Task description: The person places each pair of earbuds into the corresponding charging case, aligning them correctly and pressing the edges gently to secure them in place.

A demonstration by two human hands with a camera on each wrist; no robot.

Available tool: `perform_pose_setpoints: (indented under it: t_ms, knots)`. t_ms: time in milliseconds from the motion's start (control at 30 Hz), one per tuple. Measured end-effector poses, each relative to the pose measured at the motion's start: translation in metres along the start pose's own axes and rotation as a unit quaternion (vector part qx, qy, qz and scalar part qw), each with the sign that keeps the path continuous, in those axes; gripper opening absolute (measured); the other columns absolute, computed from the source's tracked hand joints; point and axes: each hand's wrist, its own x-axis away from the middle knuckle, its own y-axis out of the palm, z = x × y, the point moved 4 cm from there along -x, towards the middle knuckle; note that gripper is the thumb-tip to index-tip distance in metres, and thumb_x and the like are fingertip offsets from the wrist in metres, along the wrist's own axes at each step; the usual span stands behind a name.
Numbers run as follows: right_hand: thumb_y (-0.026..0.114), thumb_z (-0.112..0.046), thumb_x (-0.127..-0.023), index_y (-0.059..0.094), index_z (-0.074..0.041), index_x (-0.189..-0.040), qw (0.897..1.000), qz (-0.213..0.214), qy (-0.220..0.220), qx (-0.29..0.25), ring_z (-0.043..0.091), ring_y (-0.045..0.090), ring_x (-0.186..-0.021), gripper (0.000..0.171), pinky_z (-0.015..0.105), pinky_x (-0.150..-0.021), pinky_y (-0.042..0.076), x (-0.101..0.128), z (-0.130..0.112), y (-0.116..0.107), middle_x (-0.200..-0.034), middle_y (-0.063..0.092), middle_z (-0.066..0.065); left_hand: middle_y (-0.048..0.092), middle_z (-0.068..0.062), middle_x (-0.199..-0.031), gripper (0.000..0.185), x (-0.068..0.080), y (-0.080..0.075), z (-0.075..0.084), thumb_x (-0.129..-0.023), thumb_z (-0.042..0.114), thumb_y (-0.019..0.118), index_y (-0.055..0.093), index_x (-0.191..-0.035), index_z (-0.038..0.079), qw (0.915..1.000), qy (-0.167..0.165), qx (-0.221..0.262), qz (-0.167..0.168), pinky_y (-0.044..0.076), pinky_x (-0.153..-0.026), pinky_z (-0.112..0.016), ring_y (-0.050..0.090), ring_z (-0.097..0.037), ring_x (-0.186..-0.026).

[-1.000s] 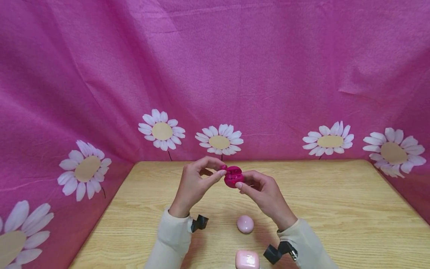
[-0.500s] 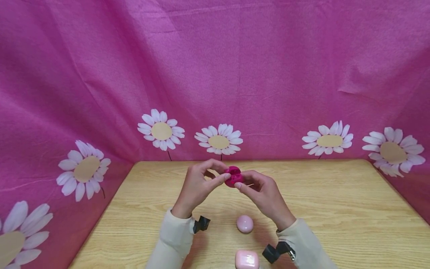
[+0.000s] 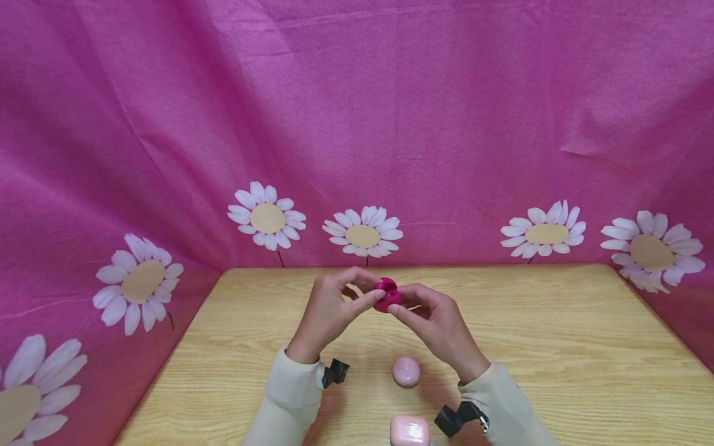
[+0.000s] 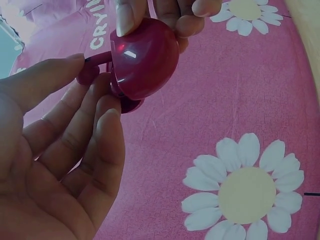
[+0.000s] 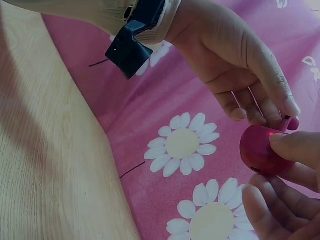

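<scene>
My left hand (image 3: pixel 329 310) and right hand (image 3: pixel 432 319) both pinch the magenta case (image 3: pixel 387 295) above the table (image 3: pixel 558 347). Its rounded shell faces me. I cannot tell its long axis.

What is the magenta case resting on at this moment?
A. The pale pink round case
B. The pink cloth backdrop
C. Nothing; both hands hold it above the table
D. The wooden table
C: the left hand and right hand pinch the magenta case between fingertips, above the table.
</scene>
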Motion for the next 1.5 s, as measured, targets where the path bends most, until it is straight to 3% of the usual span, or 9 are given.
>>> perform_pose_setpoints:
  t_ms: [700,1500]
  knots:
    - [0.069,-0.003,-0.087,0.067,0.0,-0.109,1.0,-0.002,0.006,0.005,0.021,0.065,-0.084,0.022,0.029,-0.071,0.055,0.0009,-0.0016,-0.0001,-0.094,0.07,0.011,0.068,0.012,-0.088,0.017,-0.0001,0.002,0.0,-0.083,0.016,0.077,0.076,-0.1,0.017,0.9994,0.012,-0.033,-0.004,0.054,-0.062,-0.026,0.061,-0.003,-0.076]
    - [0.07,-0.003,-0.087,0.068,0.0,-0.106,1.0,-0.002,-0.006,0.005,0.021,0.066,-0.084,0.02,0.03,-0.071,0.056,0.0007,-0.0029,0.0011,-0.092,0.07,0.011,0.069,0.011,-0.089,0.016,-0.0005,0.0021,-0.0017,-0.081,0.016,0.079,0.076,-0.097,0.015,0.9993,0.005,-0.037,0.0,0.054,-0.062,-0.025,0.061,-0.003,-0.077]
